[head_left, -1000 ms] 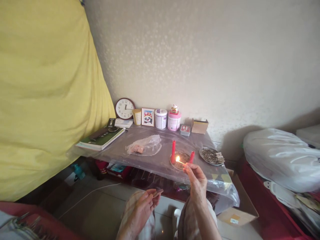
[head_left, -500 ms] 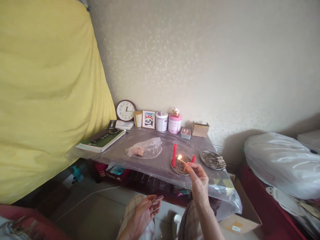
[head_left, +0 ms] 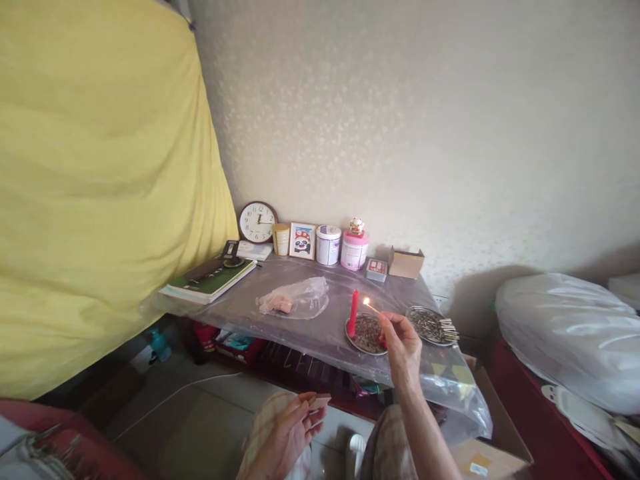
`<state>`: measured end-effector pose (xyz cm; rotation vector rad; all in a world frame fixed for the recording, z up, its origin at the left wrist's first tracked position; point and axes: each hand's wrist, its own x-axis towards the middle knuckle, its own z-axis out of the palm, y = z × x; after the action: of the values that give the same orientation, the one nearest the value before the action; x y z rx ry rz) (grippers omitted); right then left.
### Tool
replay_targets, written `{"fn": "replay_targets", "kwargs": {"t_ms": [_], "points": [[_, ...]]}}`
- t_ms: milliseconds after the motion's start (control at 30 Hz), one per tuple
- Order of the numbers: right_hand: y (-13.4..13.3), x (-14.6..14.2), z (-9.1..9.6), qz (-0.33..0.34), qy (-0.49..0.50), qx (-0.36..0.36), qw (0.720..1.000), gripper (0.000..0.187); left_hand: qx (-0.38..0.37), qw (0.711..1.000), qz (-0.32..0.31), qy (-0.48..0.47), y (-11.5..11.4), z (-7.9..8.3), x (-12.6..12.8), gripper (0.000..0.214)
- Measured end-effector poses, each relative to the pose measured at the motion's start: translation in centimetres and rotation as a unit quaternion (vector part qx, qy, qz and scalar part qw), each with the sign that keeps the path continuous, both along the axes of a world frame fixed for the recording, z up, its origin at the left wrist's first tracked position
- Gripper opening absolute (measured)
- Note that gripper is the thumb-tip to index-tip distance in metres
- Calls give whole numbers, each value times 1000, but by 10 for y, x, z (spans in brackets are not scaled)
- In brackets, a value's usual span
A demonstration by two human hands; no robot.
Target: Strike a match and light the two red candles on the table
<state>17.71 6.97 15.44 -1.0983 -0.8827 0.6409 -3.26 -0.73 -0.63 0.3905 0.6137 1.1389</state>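
My right hand (head_left: 401, 347) pinches a burning match (head_left: 373, 307), its flame just right of the tip of a tall red candle (head_left: 354, 312). The candle stands upright on a round metal plate (head_left: 367, 333) full of dark burnt bits, near the front edge of the plastic-covered table (head_left: 280, 327). A second, shorter red candle on that plate is hidden behind my hand. My left hand (head_left: 290, 430) rests low over my lap, holding a small matchbox (head_left: 319, 401).
A second metal plate (head_left: 429, 325) with matchsticks lies to the right. A clear bag (head_left: 295, 299), books (head_left: 207, 279), a clock (head_left: 257, 222), tins (head_left: 329, 245), a framed picture and small boxes sit farther back. Yellow cloth (head_left: 100, 187) hangs left; white bags (head_left: 565, 333) lie right.
My right hand has raised the lit match from low over the plate up to the tall candle's tip. My left hand stays in my lap with the matchbox.
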Motion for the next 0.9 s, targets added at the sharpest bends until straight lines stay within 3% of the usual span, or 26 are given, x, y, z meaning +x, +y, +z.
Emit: {"fn": "replay_targets", "kwargs": {"t_ms": [300,500,900], "points": [[15,2,6,-28,-50,4,998,44,-12,998,-10,62,-3,19,8,38],[28,-1,5,-45,-93,12,995,40,-11,997,-10,69,-2,11,8,31],[48,-3,-2,-61,-162,-6,985,39,-38,997,-12,62,3,0,9,37]]}}
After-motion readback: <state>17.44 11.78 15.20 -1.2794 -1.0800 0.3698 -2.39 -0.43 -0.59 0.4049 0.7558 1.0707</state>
